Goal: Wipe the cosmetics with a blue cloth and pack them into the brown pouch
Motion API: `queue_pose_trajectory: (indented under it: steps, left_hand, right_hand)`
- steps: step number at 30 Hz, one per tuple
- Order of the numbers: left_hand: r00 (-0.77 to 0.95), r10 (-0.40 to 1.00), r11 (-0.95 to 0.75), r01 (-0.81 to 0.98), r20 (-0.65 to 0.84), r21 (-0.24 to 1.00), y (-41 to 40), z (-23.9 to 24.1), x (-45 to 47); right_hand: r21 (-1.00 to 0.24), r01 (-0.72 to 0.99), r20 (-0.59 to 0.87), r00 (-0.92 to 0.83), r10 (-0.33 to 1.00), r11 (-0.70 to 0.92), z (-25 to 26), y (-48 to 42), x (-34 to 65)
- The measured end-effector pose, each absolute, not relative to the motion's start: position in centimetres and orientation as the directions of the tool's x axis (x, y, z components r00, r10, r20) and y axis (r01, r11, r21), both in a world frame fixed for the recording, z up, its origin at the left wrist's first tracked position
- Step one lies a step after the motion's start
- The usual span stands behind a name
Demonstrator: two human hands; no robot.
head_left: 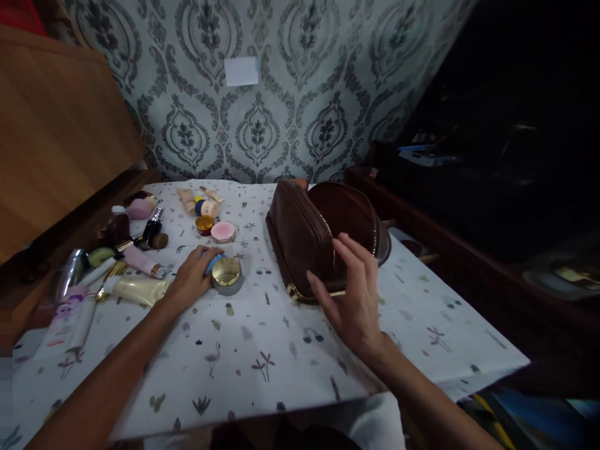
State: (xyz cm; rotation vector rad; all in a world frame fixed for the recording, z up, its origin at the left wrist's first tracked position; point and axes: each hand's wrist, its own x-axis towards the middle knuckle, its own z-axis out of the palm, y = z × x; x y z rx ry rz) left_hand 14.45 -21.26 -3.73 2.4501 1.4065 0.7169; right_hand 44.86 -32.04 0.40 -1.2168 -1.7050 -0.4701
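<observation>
My left hand (193, 278) is low over the cloth, its fingers curled round a small blue item (214, 262) whose kind I cannot make out. Right beside it stands a jar with a shiny gold lid (227, 272). A brown cosmetic bag (300, 240) with a gold zipper lies unzipped on the table, its flap raised toward the right. In front of the bag's opening is my right hand (354, 290), fingers apart and nothing in it. The bag's inside is dark, and its contents cannot be seen.
Several tubes and bottles, among them a cream tube (138, 289) and a black bottle (152, 228), crowd the left side. Behind my left hand sit a pink round compact (223, 232), an amber jar (204, 225) and a beige tube (186, 201). A patterned white cloth (262, 375) covers the table.
</observation>
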Motion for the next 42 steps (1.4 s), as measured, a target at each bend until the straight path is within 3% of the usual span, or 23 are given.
queue_pose_trajectory:
  steps: [4,7,16,20,23,25,28,31,37,42]
  left_hand:
    - [0.422,0.849,-0.523,0.763,0.318,0.381,-21.2,-4.0,14.5]
    - [0.434,0.839,-0.536,0.762,0.329,0.362,-21.2,-4.1,14.4]
    - [0.447,0.837,-0.543,0.754,0.317,0.37,-21.3,-3.9,14.3]
    - [0.446,0.839,-0.54,0.755,0.312,0.372,-21.4,-3.7,14.3]
    - [0.445,0.84,-0.54,0.741,0.311,0.399,-21.6,-3.5,14.3]
    - [0.438,0.842,-0.537,0.725,0.313,0.43,-21.7,-3.3,14.3]
    - [0.421,0.85,-0.527,0.7,0.318,0.481,-21.8,-2.9,14.2]
    - [0.466,0.827,-0.561,0.664,0.314,0.495,-21.7,-2.5,13.9]
    - [0.606,0.771,-0.607,0.602,0.199,0.519,-21.5,-0.9,12.9]
    - [0.617,0.772,-0.589,0.607,0.152,0.533,-22.6,0.5,13.2]
  right_hand:
    - [-0.249,0.909,0.709,-0.064,0.702,0.335,0.1,-30.6,46.9]
    - [-0.309,0.896,0.658,-0.041,0.752,0.32,0.2,-30.2,46.7]
    - [-0.365,0.848,0.676,-0.043,0.735,0.385,0.6,-29.9,46.3]
    - [-0.299,0.86,0.817,0.006,0.576,0.414,1.0,-31.7,44.2]
    - [-0.28,0.759,0.786,-0.171,0.594,0.588,0.3,-32.6,40.5]
    - [-0.418,0.636,0.628,-0.314,0.712,0.648,-0.8,-31.8,37.8]
    - [-0.639,0.592,0.368,-0.325,0.871,0.491,-2.9,-28.8,34.6]
    - [-0.742,0.588,0.182,-0.286,0.941,0.322,-4.3,-25.8,33.2]
    - [-0.828,0.474,0.224,-0.209,0.952,0.299,-4.9,-25.0,33.3]
    - [-0.91,0.336,0.225,-0.097,0.97,0.244,-4.7,-25.3,33.6]
